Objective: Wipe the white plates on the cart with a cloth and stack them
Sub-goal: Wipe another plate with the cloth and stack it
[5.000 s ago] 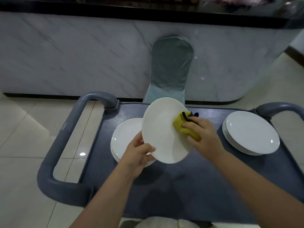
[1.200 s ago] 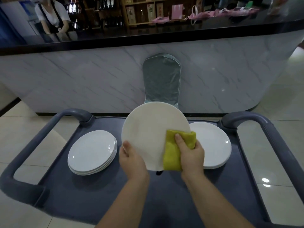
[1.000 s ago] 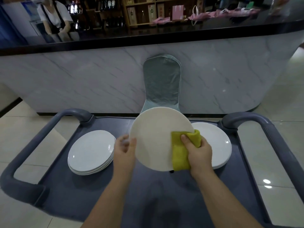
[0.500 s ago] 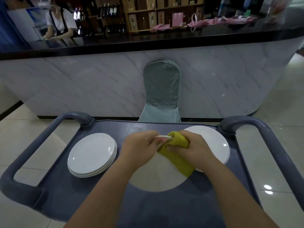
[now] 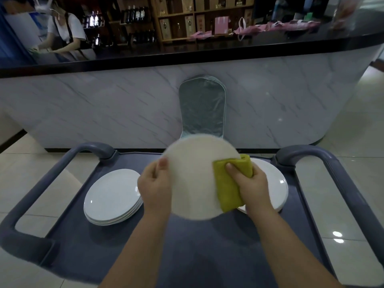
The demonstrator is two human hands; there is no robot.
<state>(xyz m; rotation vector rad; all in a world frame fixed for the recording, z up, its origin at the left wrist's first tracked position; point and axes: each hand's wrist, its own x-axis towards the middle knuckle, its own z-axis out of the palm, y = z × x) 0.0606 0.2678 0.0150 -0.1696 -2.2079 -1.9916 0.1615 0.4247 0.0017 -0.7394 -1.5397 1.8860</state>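
Now fingers [image 5: 163, 165] of the left hand [image 5: 154, 189] pinch the upright plate [image 5: 193, 179] by its left edge; the right hand [image 5: 253, 187] pinches a cloth [image 5: 227, 192] over its right edge. The left stack [image 5: 112, 197] lies beside the left hand and the right stack [image 5: 274, 183] behind the right hand, both on the cart [image 5: 207, 252].

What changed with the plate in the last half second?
The held plate tipped up from nearly flat to upright. The left hand still grips its rim; the right hand still pinches the yellow cloth over its right edge. The left stack and right stack stayed.
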